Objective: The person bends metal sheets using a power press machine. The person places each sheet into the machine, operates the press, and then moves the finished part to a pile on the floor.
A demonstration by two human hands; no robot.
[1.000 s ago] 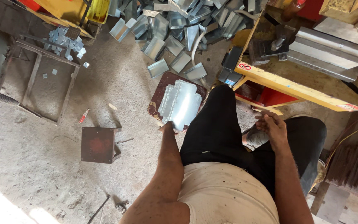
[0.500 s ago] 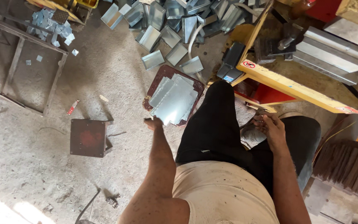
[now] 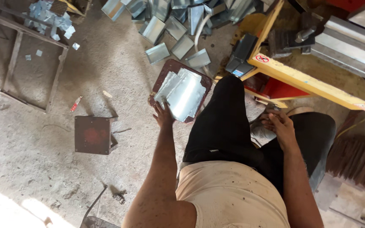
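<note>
Shiny sheet-metal pieces [image 3: 182,93] lie stacked on a dark red tray [image 3: 169,67], where the left hand [image 3: 164,115] rests with fingers spread on their near edge, while right of the tray the right hand [image 3: 280,126] curls loosely below a yellow beam [image 3: 309,82] bearing a round red-and-white sticker [image 3: 262,58].

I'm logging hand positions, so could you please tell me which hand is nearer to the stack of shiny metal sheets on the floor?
Left. The left hand rests at the near edge of the stack of metal sheets; the right hand is off to its right, beyond the black-trousered leg.
</note>
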